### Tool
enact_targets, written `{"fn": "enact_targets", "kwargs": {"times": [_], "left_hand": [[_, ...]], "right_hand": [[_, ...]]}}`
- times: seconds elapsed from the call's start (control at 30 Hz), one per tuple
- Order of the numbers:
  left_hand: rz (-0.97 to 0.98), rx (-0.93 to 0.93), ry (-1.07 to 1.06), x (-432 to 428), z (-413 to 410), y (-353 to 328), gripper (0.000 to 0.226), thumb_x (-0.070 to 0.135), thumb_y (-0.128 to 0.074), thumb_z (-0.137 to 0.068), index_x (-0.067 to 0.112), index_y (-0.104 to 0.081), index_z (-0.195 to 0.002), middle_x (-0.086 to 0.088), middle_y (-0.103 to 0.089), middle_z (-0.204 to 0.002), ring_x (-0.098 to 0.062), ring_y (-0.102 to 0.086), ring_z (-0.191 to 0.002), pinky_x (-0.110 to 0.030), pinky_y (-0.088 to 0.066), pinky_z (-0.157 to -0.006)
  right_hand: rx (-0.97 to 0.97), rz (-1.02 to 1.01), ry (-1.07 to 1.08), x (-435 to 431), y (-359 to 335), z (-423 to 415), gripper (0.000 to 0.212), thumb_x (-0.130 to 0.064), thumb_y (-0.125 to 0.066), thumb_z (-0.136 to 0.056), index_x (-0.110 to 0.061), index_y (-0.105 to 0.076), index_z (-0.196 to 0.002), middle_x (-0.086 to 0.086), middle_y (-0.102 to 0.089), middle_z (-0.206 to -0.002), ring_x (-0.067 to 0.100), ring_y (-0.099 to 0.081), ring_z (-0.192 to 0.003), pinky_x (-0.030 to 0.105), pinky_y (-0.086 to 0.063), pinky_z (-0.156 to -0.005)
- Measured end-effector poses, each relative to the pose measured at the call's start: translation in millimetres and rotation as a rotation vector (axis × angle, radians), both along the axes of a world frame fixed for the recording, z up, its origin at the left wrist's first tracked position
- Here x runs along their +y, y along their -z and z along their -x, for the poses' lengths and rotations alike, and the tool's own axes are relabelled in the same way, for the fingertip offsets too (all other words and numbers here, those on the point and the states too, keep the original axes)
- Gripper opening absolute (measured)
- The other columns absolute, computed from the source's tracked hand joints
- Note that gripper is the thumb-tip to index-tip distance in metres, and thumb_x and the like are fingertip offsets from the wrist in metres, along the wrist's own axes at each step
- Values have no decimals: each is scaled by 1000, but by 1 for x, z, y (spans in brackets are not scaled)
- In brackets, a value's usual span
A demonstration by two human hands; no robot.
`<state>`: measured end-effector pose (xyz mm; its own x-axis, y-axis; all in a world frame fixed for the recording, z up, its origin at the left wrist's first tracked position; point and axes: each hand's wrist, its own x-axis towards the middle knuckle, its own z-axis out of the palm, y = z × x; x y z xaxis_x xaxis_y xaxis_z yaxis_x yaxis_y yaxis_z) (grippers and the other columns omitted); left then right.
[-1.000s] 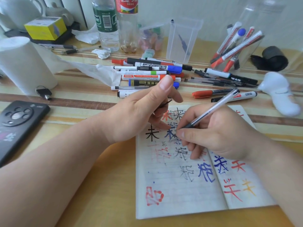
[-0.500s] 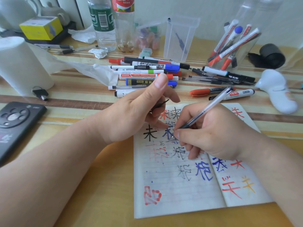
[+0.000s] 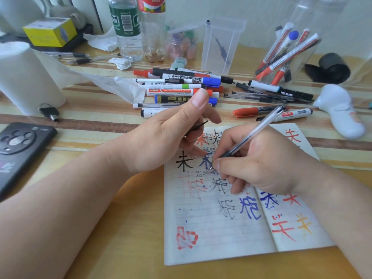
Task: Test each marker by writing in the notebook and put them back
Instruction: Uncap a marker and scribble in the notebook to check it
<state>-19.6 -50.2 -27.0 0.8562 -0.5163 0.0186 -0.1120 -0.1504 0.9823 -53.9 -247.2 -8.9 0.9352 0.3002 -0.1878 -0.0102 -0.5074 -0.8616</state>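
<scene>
The left grip (image 3: 161, 141) is a bare hand on a broad, bare left forearm (image 3: 70, 208) that fills the lower left corner. Its thumb (image 3: 193, 105) ends in a short, rounded nail, and fine creases cross the left wrist (image 3: 128, 166). The right grip (image 3: 261, 164) is also a bare hand, with smooth, softly rounded knuckles. The bare right forearm (image 3: 342, 208) reaches the right edge.

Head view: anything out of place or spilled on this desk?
Many markers lie loose in a heap behind the notebook, not in a container, and the paper towel roll trails an unrolled sheet up to them.
</scene>
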Motion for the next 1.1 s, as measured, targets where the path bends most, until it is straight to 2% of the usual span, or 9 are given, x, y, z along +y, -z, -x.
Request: {"fn": "enact_targets", "kwargs": {"times": [0.1,0.23,0.37,0.57,0.7,0.83,0.93,1.03,1.1], "left_hand": [[-4,-4,3,0,1,-1,72,79,-29,-84,25,-72,-105,-1,-39,-74,-16,-41,-66,-47,-63,-80],[-3,1,-6,0,1,-1,71,80,-30,-83,26,-72,-104,2,-39,-73,-15,-42,-65,-48,-63,-80],[-13,2,-2,0,1,-2,71,81,-30,-82,28,-73,-103,2,-39,-73,-14,-42,-65,-48,-63,-81],[-21,-9,0,0,1,-2,71,81,-30,-82,28,-73,-102,2,-40,-73,-15,-43,-66,-47,-63,-81],[-24,-12,0,0,1,-2,71,81,-29,-83,28,-73,-103,2,-41,-74,-15,-43,-66,-47,-63,-81],[-11,-7,-11,0,2,-1,70,80,-31,-84,28,-72,-105,1,-41,-74,-16,-44,-66,-48,-63,-80],[-7,-9,-30,0,1,0,68,81,-34,-83,29,-71,-108,1,-42,-73,-15,-47,-66,-48,-63,-79],[7,-7,-13,3,1,0,59,72,-40,-90,26,-68,-112,-1,-43,-76,-14,-47,-68,-47,-62,-80],[-15,-39,33,6,2,-3,44,48,-41,-100,15,-62,-120,-2,-43,-80,-14,-44,-71,-47,-61,-82]], "right_hand": [[-7,-1,9,-1,1,-1,18,0,-69,-84,-14,-68,-72,17,-64,-58,33,-65,-46,44,-58,-48],[26,-82,16,-4,0,0,14,2,-71,-86,-7,-68,-75,13,-65,-59,31,-64,-49,41,-58,-48],[22,-71,-2,-4,-1,1,11,-4,-74,-86,-9,-70,-77,12,-68,-63,33,-67,-53,44,-60,-51],[-5,-28,-14,-3,1,1,16,-5,-74,-86,-14,-70,-74,9,-68,-62,33,-69,-54,56,-60,-55],[-2,-27,-50,-3,0,1,16,-5,-75,-85,-17,-72,-75,10,-68,-64,30,-69,-54,50,-61,-56],[16,-83,-24,-5,0,0,16,-1,-73,-86,-11,-71,-73,10,-68,-61,29,-67,-51,41,-60,-51],[3,-92,-3,-5,2,0,15,-1,-73,-86,-9,-69,-73,10,-66,-59,31,-66,-51,41,-59,-49],[-19,-60,-25,-4,5,-1,17,-3,-73,-86,-15,-70,-74,12,-66,-60,33,-68,-53,50,-61,-52],[-16,-44,-53,-4,5,-2,17,-6,-75,-84,-17,-71,-72,9,-66,-60,29,-67,-51,47,-60,-52]]}}
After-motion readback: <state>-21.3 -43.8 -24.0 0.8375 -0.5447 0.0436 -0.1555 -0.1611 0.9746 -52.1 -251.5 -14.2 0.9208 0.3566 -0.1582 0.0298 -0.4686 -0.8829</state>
